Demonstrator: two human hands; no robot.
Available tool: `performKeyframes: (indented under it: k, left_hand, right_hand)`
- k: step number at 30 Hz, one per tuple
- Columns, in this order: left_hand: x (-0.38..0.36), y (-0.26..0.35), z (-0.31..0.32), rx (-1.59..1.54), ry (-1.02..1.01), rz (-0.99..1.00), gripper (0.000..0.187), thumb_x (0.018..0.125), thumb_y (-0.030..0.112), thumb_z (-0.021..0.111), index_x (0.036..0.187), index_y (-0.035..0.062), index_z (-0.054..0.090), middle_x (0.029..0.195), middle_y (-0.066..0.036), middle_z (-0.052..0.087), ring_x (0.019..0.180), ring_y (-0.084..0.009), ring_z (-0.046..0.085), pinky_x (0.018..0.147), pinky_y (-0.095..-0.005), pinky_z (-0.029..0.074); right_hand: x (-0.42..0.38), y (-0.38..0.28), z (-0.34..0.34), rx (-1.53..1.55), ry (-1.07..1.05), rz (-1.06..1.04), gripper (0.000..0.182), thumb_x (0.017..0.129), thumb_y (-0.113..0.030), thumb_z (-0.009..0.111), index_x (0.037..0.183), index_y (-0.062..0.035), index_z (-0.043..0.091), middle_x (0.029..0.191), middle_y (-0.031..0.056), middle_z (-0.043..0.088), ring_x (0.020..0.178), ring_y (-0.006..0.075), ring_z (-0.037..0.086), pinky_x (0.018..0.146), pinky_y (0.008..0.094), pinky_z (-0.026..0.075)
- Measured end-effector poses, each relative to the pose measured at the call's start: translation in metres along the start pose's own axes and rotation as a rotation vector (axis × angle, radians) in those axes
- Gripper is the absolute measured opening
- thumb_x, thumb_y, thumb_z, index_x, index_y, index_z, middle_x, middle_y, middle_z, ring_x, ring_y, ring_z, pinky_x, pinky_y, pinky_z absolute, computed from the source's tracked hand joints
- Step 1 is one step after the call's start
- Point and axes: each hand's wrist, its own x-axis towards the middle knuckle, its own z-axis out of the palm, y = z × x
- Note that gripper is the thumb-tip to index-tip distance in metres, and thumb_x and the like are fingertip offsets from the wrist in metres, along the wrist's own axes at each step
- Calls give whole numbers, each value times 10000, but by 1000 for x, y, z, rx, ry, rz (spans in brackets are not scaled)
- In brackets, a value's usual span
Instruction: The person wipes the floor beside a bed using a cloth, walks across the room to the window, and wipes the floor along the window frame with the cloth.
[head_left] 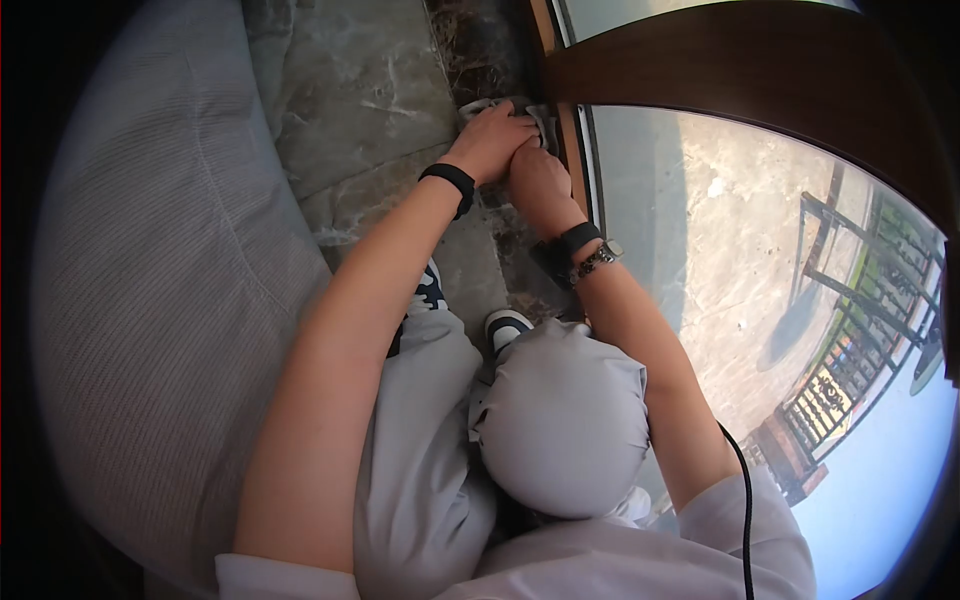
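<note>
My left hand [492, 140], with a black band at the wrist, lies over a crumpled grey cloth [546, 118] at the foot of the window frame. Its fingers curl over the cloth and point toward the frame. Close against it, my right hand [541, 180] is closed, knuckles up, at the near side of the same cloth. A dark band and a metal watch [597, 258] are on the right wrist. Both hands are low, by the dark tile strip [487, 38] along the frame. The fingertips are partly hidden, as is the cloth's underside.
A grey ribbed sofa [170, 260] fills the left side. Grey marble floor tiles [350, 85] lie between it and the wooden window frame [572, 150]. Beyond the glass [640, 180] are paving and a railing [860, 320]. My bent knee [565, 420] and shoes are below.
</note>
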Motion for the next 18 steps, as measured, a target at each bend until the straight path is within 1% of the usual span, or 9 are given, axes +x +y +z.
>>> performKeyframes:
  k: [4,6,7,10,11,13,15,17,18]
  left_hand:
    - [-22,24,9,-71,-33,19,183,852,125,671,1032,140,699,1095,0,678,1089,-315,567,949,-428,512]
    - [-30,35,14,-119,-15,52,170,846,131,680,1016,141,690,1085,1,676,1091,-313,565,948,-429,509]
    - [-34,41,16,-140,-41,57,176,818,105,705,989,136,677,1072,1,665,1084,-312,559,945,-441,504]
    - [-47,59,19,-203,-128,84,219,782,52,719,979,133,671,1073,2,654,1079,-312,551,940,-452,500]
    - [-52,66,17,-192,-212,108,257,766,-1,707,982,133,671,1078,2,646,1078,-317,546,951,-458,490]
    - [-63,76,21,-210,-226,109,271,766,-15,698,989,137,676,1078,4,647,1083,-319,544,965,-456,483]
    - [-70,80,24,-222,-246,85,303,769,-36,686,1015,139,684,1111,4,656,1107,-319,548,1007,-451,470]
    - [-84,84,32,-212,-213,29,361,760,-48,688,1065,145,699,1144,4,663,1132,-312,553,1023,-444,469]
    - [-94,88,34,-213,-200,-9,391,756,-55,689,1090,148,706,1160,4,667,1144,-308,555,1030,-441,469]
  right_hand:
    - [-28,6,9,-8,-82,-27,237,917,-109,644,1056,81,621,916,194,748,900,265,774,725,371,632]
    - [-46,15,11,-58,-45,-153,191,910,-120,643,1000,46,671,906,183,750,904,276,775,725,376,627]
    - [-54,21,11,-83,-26,-215,176,906,-126,643,971,29,696,901,178,750,906,282,776,724,378,625]
    - [-74,42,13,-332,-111,-536,181,887,-139,640,936,-25,772,957,160,771,922,312,771,761,406,614]
    - [-75,44,7,-243,-265,-510,193,887,-141,634,952,-37,783,988,157,775,930,323,766,784,417,609]
    - [-70,47,-2,-57,-566,-452,225,885,-145,622,985,-62,806,1051,150,784,947,345,758,830,441,599]
    - [-75,47,9,-124,-516,-525,202,923,-149,616,990,-61,785,999,148,774,942,315,759,813,406,603]
    - [-83,44,18,-56,-527,-418,221,946,-189,618,1011,-43,771,986,159,769,946,318,756,816,408,600]
    - [-88,34,11,43,-560,-271,259,950,-226,623,1029,-26,768,999,171,769,954,335,752,827,429,594]
